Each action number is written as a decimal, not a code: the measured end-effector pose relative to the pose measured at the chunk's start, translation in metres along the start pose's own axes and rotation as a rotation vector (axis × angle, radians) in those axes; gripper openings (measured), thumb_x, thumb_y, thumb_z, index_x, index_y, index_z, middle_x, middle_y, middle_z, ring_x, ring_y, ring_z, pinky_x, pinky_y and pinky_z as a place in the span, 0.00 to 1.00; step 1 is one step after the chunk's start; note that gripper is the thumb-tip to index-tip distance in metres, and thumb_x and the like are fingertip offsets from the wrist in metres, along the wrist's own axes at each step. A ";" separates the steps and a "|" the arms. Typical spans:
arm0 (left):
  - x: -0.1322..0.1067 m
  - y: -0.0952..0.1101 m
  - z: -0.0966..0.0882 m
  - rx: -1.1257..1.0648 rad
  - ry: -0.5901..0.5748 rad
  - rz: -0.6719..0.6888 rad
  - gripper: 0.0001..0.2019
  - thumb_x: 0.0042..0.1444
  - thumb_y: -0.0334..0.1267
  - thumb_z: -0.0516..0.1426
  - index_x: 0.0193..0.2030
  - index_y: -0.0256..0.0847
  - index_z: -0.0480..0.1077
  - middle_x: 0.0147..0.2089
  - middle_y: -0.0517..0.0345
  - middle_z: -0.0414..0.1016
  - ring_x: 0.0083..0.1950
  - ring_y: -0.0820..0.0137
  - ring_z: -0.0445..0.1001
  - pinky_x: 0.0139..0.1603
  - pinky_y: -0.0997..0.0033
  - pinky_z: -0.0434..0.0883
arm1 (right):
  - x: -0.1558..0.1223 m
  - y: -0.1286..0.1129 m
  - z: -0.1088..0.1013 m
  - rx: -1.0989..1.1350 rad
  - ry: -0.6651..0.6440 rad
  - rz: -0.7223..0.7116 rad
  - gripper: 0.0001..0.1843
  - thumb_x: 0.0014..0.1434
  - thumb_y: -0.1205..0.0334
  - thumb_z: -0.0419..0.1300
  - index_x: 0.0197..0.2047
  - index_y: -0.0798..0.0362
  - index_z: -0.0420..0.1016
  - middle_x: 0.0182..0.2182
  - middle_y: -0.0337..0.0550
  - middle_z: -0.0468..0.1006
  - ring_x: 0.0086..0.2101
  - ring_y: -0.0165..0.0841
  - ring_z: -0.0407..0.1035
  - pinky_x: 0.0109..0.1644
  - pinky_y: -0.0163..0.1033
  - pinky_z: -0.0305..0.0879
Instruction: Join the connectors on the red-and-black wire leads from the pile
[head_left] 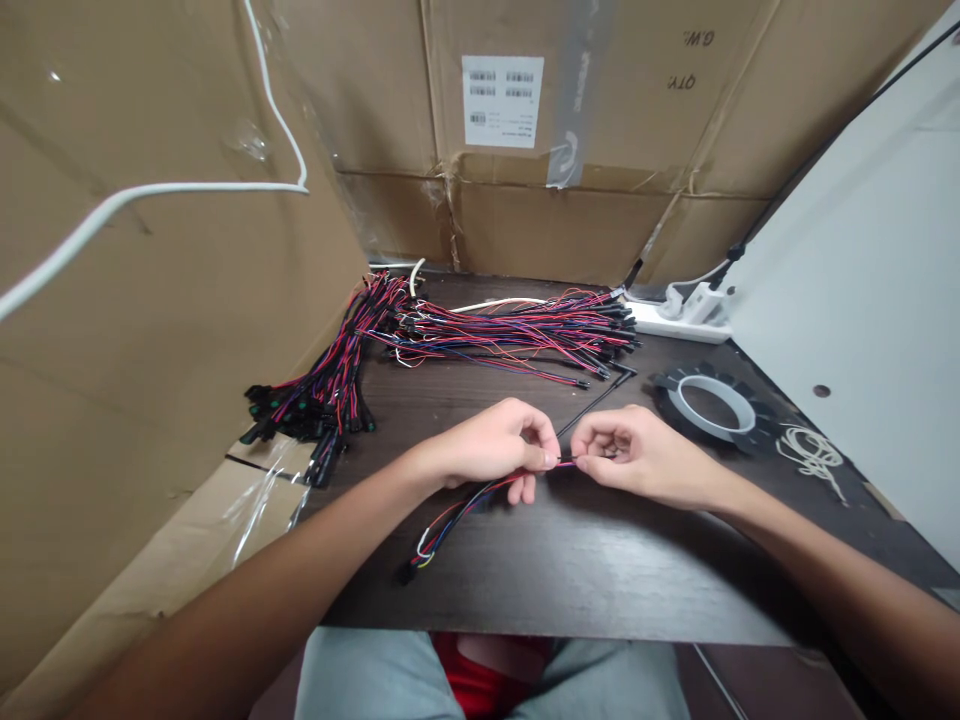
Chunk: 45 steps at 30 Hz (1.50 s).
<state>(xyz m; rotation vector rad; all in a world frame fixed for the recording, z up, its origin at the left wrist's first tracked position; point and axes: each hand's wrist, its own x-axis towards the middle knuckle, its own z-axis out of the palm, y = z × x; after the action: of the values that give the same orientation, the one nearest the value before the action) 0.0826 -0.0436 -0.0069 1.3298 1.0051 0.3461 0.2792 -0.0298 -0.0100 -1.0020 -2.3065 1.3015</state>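
Observation:
Above the dark table a wire harness (457, 512) of red, black, blue, white and yellow wires passes through both hands. My left hand (510, 440) pinches it between thumb and forefinger. Close beside it, my right hand (630, 455) is closed on the harness too, thumb against forefinger. A short black and pinkish length shows between the two sets of fingertips. The loose end, with a small black connector (407, 573), hangs out to the lower left. Behind the hands a thin black lead (596, 405) slants up to a bent tip; whether it belongs to the harness is unclear.
Two piles of similar harnesses lie at the back, one wide bundle (517, 330) and one left bundle (337, 370). A roll of black pieces on a grey ring (716, 405), a coiled cream cord (814, 452) and a white power strip (679, 322) sit right. Cardboard walls (390, 100) stand behind.

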 end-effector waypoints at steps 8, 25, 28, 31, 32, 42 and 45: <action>-0.002 0.002 -0.005 -0.045 0.018 0.061 0.03 0.50 0.31 0.56 0.32 0.33 0.67 0.16 0.63 0.67 0.14 0.81 0.59 0.13 0.87 0.55 | 0.001 0.004 -0.003 -0.004 -0.002 -0.013 0.06 0.51 0.62 0.55 0.29 0.57 0.67 0.21 0.38 0.67 0.22 0.25 0.57 0.26 0.30 0.56; -0.001 0.003 -0.007 0.208 0.129 0.070 0.02 0.50 0.26 0.55 0.29 0.32 0.69 0.18 0.61 0.69 0.17 0.77 0.68 0.17 0.84 0.65 | 0.002 0.009 0.000 -0.005 -0.005 -0.011 0.06 0.52 0.62 0.56 0.28 0.56 0.67 0.19 0.36 0.66 0.21 0.25 0.58 0.25 0.30 0.55; -0.002 0.002 -0.008 0.244 0.152 0.086 0.03 0.51 0.27 0.55 0.29 0.32 0.69 0.18 0.60 0.69 0.17 0.76 0.68 0.17 0.83 0.64 | 0.003 0.011 0.001 0.007 -0.007 0.005 0.06 0.54 0.62 0.55 0.30 0.56 0.66 0.19 0.36 0.68 0.21 0.25 0.60 0.25 0.30 0.57; -0.002 0.002 -0.008 0.268 0.174 0.102 0.03 0.52 0.28 0.54 0.30 0.33 0.68 0.18 0.60 0.69 0.16 0.76 0.68 0.16 0.83 0.63 | 0.003 0.010 0.000 0.018 0.012 0.009 0.06 0.55 0.62 0.56 0.30 0.56 0.66 0.19 0.37 0.70 0.21 0.26 0.62 0.26 0.31 0.59; -0.003 0.002 -0.008 0.276 0.173 0.108 0.03 0.52 0.28 0.54 0.30 0.33 0.68 0.18 0.61 0.68 0.16 0.76 0.67 0.16 0.83 0.62 | 0.003 0.010 -0.001 0.014 0.025 0.000 0.06 0.55 0.62 0.56 0.30 0.56 0.66 0.20 0.37 0.69 0.21 0.26 0.62 0.26 0.31 0.59; -0.004 0.004 -0.010 0.394 0.245 0.201 0.04 0.54 0.28 0.53 0.30 0.35 0.67 0.15 0.67 0.63 0.16 0.80 0.64 0.20 0.85 0.60 | 0.002 0.012 -0.006 0.037 0.119 -0.069 0.06 0.54 0.61 0.56 0.34 0.55 0.66 0.26 0.40 0.70 0.26 0.28 0.64 0.29 0.33 0.62; -0.004 0.004 -0.010 0.394 0.242 0.213 0.04 0.54 0.28 0.53 0.30 0.35 0.67 0.15 0.67 0.63 0.16 0.80 0.64 0.20 0.85 0.60 | 0.002 0.013 -0.008 -0.040 0.140 -0.116 0.05 0.56 0.62 0.56 0.34 0.55 0.67 0.26 0.39 0.70 0.25 0.27 0.63 0.29 0.32 0.61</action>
<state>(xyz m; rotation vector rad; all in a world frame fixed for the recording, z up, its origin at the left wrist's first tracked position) 0.0739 -0.0394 -0.0009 1.7902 1.1761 0.4972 0.2880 -0.0194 -0.0170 -0.9263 -2.2558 1.1084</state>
